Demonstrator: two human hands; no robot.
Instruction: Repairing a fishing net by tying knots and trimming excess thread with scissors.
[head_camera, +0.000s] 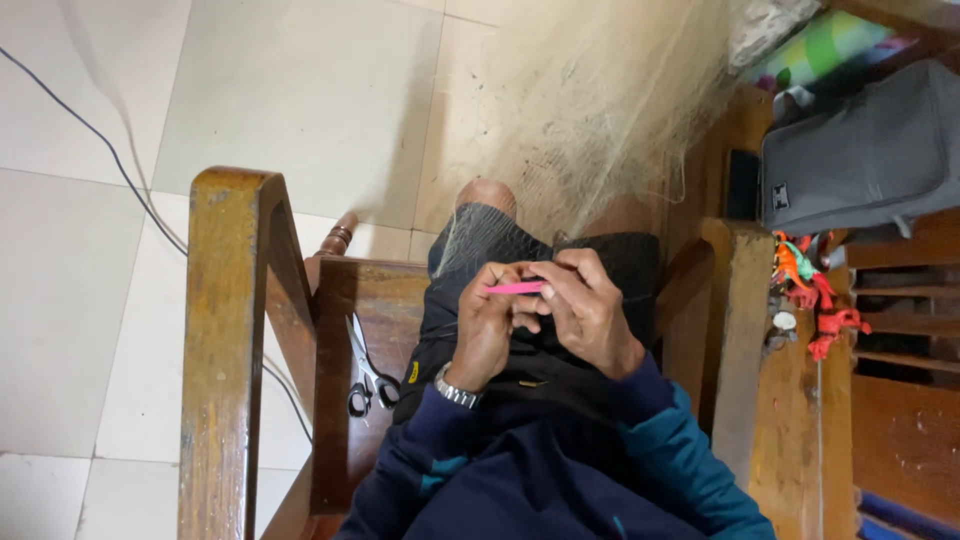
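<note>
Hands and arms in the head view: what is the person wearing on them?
Both hands are bare, with no gloves. The left hand has a silver metal wristwatch at the wrist. Both arms are in long dark navy sleeves with teal panels; the teal shows most along the right forearm and as a small patch on the left sleeve. The right hand shows no watch or ring.

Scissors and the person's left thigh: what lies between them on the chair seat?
Head view: only bare wooden chair seat separates the scissors from the dark shorts; the handles nearly touch the fabric.
</note>
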